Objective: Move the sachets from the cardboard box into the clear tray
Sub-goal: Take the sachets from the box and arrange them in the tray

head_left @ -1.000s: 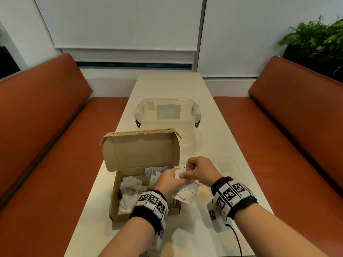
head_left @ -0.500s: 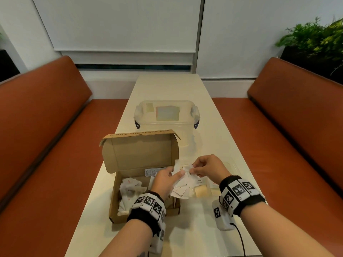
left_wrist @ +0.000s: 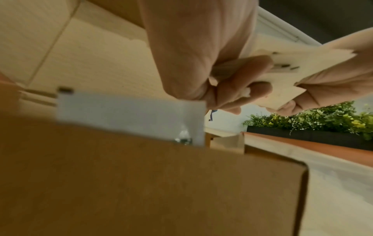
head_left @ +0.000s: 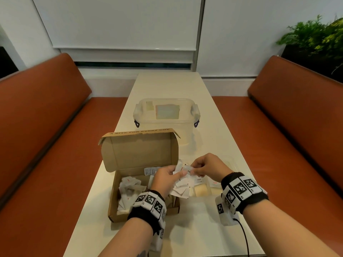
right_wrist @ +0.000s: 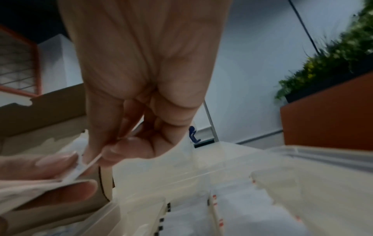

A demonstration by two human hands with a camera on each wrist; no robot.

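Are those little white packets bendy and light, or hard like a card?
Probably bendy: the sachets fan out at odd angles from the left hand. Probably light too, since the right hand lifts one with only a fingertip pinch. They might slide apart easily, as those in the cardboard box lie in a loose jumble.

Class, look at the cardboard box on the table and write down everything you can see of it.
The cardboard box is shallow, brown and corrugated. Its hinged lid stands open, upright at the far side, with dark lettering along its top edge. It lies on the pale table, left of the clear tray. White sachets lie jumbled inside. The left hand is above its right part.
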